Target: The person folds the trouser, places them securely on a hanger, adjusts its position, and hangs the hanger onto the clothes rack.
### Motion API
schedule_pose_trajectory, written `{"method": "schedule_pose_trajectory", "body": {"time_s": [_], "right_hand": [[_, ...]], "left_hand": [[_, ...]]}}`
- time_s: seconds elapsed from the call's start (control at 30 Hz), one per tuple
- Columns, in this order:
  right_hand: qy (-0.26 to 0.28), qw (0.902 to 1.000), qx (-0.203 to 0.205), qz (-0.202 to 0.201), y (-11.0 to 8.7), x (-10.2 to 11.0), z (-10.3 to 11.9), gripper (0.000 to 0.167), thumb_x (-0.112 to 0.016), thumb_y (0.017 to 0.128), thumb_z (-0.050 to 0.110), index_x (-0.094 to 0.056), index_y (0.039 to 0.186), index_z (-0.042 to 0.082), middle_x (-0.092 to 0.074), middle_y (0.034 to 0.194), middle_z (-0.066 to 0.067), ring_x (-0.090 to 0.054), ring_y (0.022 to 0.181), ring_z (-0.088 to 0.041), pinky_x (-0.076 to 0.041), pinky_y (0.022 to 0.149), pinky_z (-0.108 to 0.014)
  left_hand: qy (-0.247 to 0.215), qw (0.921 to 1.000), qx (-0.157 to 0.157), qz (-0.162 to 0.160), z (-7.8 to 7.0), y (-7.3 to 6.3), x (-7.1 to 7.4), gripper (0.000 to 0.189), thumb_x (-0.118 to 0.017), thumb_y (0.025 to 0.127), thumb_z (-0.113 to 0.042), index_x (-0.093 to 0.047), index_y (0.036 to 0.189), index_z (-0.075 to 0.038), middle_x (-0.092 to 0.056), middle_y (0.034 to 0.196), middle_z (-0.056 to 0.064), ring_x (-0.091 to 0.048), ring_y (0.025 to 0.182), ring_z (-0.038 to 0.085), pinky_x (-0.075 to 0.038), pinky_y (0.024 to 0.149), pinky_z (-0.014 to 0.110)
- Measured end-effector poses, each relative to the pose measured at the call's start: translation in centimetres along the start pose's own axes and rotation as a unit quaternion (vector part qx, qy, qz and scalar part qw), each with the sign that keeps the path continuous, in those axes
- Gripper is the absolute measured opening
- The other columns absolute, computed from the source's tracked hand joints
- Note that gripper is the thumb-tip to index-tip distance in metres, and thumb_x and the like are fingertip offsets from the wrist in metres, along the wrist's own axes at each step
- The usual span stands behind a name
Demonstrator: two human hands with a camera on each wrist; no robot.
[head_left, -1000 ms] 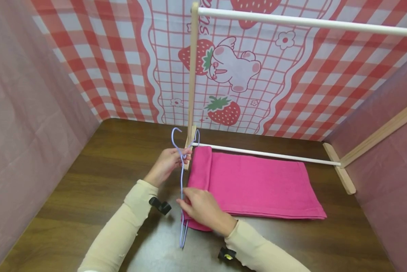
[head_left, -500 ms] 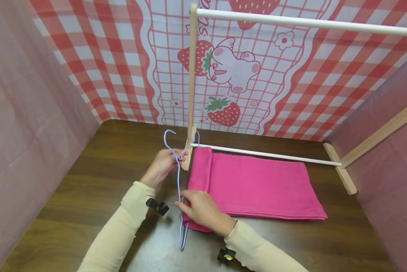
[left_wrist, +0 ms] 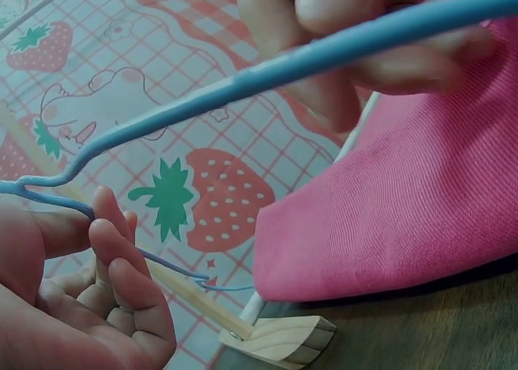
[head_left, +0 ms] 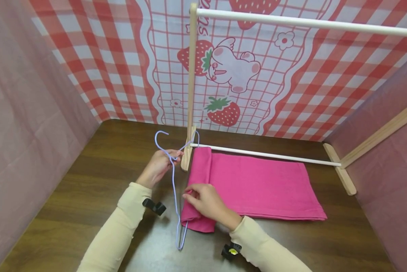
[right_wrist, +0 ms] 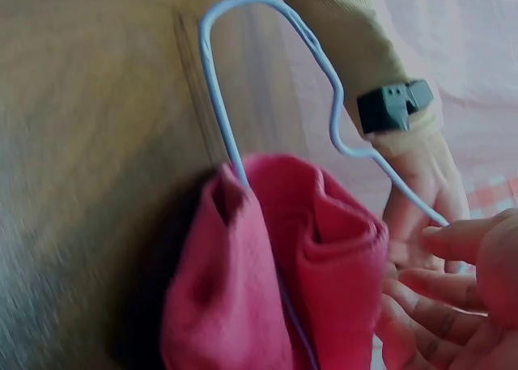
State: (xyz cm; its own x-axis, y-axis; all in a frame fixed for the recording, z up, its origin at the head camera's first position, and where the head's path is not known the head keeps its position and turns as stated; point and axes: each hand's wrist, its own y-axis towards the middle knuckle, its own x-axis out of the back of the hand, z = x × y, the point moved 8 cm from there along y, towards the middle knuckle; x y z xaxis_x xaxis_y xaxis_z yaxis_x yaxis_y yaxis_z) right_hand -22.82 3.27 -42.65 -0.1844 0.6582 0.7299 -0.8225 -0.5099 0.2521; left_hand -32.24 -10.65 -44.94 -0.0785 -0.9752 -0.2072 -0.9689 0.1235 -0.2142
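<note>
A light purple wire hanger [head_left: 174, 181] stands on edge at the left end of a folded pink cloth [head_left: 261, 183], its hook pointing up and back. My left hand [head_left: 157, 166] pinches the wire just below the hook. In the right wrist view, the hanger's lower wire [right_wrist: 218, 111] runs into the folded-over end of the cloth [right_wrist: 218, 289]. My right hand [head_left: 205, 200] is over that fold, thumb and fingers bent and apart. Its fingers [right_wrist: 437, 313] are close beside the cloth's edge; contact is unclear.
Behind the cloth stands a rack with wooden uprights [head_left: 192, 75], a white top rod [head_left: 292, 20] and a white lower rod [head_left: 271, 155]. Its left foot [head_left: 186, 158] is near my left hand. A strawberry-patterned curtain [head_left: 122, 75] closes the back of the brown table [head_left: 88, 170].
My left hand has drawn the hanger's hook and upper wire to the left. My right hand has come off the wire and shifted slightly right, over the fold.
</note>
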Motion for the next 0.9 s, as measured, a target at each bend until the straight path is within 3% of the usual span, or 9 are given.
{"method": "schedule_pose_trajectory", "body": {"time_s": [0.3,0.5,0.6,0.7,0.77,0.9], "right_hand": [[-0.003,0.9933,-0.078,-0.084,0.9,2.6,-3.5,0.012,-0.074,0.084,0.013,-0.071,0.09,0.004,-0.067,0.069,-0.004,-0.055,0.059,-0.006,-0.044,0.056,-0.018],[-0.028,0.9846,-0.13,-0.113,0.8,3.3,-5.7,0.026,-0.078,0.08,0.014,-0.067,0.1,0.001,-0.066,0.073,-0.006,-0.058,0.064,-0.013,-0.048,0.063,-0.029],[-0.034,0.9808,-0.163,-0.102,0.8,3.1,-6.9,0.041,-0.079,0.08,0.019,-0.063,0.112,-0.002,-0.065,0.074,-0.006,-0.058,0.067,-0.016,-0.05,0.069,-0.035],[-0.024,0.9773,-0.198,-0.072,0.8,2.5,-8.1,0.049,-0.078,0.081,0.023,-0.061,0.117,-0.006,-0.063,0.073,-0.006,-0.055,0.064,-0.014,-0.05,0.067,-0.033],[0.001,0.9732,-0.225,-0.047,0.8,2.0,-9.0,0.046,-0.078,0.082,0.024,-0.062,0.114,-0.006,-0.061,0.07,-0.004,-0.052,0.06,-0.012,-0.047,0.06,-0.029],[0.096,0.9548,-0.281,-0.015,0.8,0.9,-10.3,0.025,-0.075,0.085,0.02,-0.064,0.089,-0.002,-0.055,0.058,0.0,-0.049,0.047,-0.009,-0.039,0.046,-0.022]], "left_hand": [[-0.011,0.9997,0.015,-0.019,0.4,-0.1,0.7,0.034,-0.053,0.098,-0.006,-0.052,0.124,0.016,-0.067,0.081,-0.009,-0.055,0.065,-0.001,-0.047,0.059,0.011],[-0.022,0.999,0.023,-0.03,0.8,0.0,1.0,0.037,-0.052,0.098,-0.009,-0.051,0.127,0.015,-0.065,0.077,-0.011,-0.052,0.062,-0.001,-0.044,0.056,0.011],[-0.026,0.9989,0.023,-0.033,0.9,0.0,1.0,0.038,-0.053,0.099,-0.011,-0.052,0.126,0.015,-0.064,0.075,-0.01,-0.051,0.06,-0.001,-0.043,0.055,0.012],[-0.028,0.9988,0.023,-0.033,1.0,0.1,1.1,0.036,-0.054,0.099,-0.013,-0.053,0.124,0.014,-0.064,0.074,-0.01,-0.051,0.06,-0.001,-0.043,0.055,0.012],[-0.027,0.9988,0.02,-0.034,1.0,0.1,1.1,0.035,-0.055,0.098,-0.012,-0.055,0.123,0.013,-0.064,0.073,-0.01,-0.051,0.059,0.0,-0.044,0.056,0.013],[-0.024,0.9989,0.013,-0.038,0.9,0.2,1.2,0.034,-0.055,0.098,-0.011,-0.056,0.122,0.013,-0.064,0.072,-0.01,-0.051,0.059,-0.001,-0.044,0.057,0.013]]}}
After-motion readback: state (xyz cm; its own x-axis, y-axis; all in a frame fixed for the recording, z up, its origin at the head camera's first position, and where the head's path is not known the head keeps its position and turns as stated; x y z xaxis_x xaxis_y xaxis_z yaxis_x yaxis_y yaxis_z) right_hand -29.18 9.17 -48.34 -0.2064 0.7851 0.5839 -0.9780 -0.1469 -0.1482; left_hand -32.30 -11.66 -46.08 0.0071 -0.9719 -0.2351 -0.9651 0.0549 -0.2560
